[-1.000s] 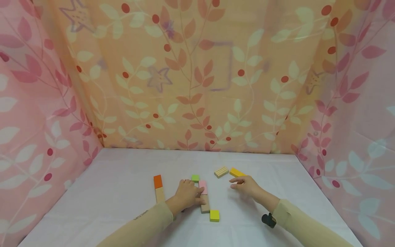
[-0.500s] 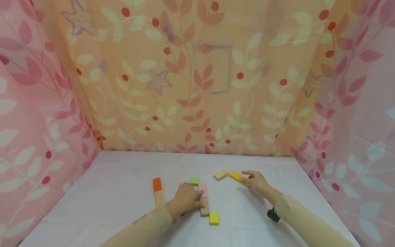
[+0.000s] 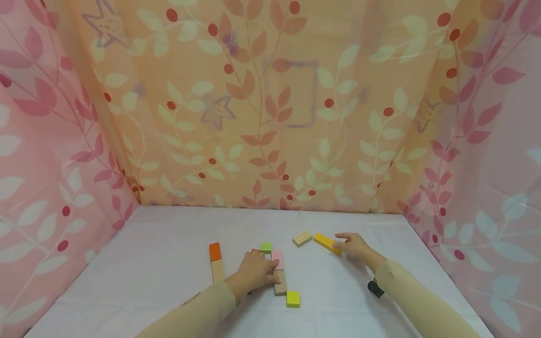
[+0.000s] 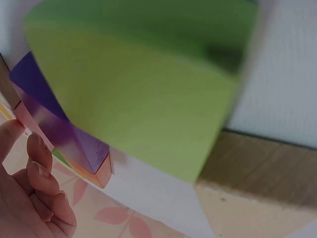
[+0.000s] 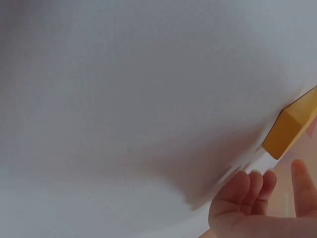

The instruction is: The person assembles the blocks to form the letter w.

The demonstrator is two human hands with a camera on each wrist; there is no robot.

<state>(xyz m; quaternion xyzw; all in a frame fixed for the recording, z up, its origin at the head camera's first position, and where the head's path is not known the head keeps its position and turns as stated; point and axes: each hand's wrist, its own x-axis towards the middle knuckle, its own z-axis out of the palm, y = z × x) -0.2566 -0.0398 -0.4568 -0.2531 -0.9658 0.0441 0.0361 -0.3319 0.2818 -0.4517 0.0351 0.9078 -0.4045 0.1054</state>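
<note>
In the head view my left hand [image 3: 253, 272] lies over a group of blocks, its fingertips at a pink block [image 3: 276, 260] and a plain wooden block [image 3: 280, 284]. Part of the group is hidden under it. The left wrist view has those fingers loosely bent beside a purple block [image 4: 81, 141], with a large blurred green block [image 4: 143, 104] close to the camera. My right hand [image 3: 355, 246] is at the near end of a long yellow block [image 3: 326, 243], thumb by that end and forefinger extended. Its fingers are apart from the block [image 5: 292, 126] in the right wrist view.
A ridged wooden block [image 3: 302, 238] lies just left of the yellow one. Light green [image 3: 266, 247] and yellow-green [image 3: 293, 299] blocks flank the group. Farther left, an orange block [image 3: 215, 251] meets a wooden one [image 3: 217, 271]. Patterned cloth [image 3: 270, 141] hangs behind the white table.
My right hand has moved right and slightly away from me, from in front of the yellow block to its near end. My left hand stays over the group.
</note>
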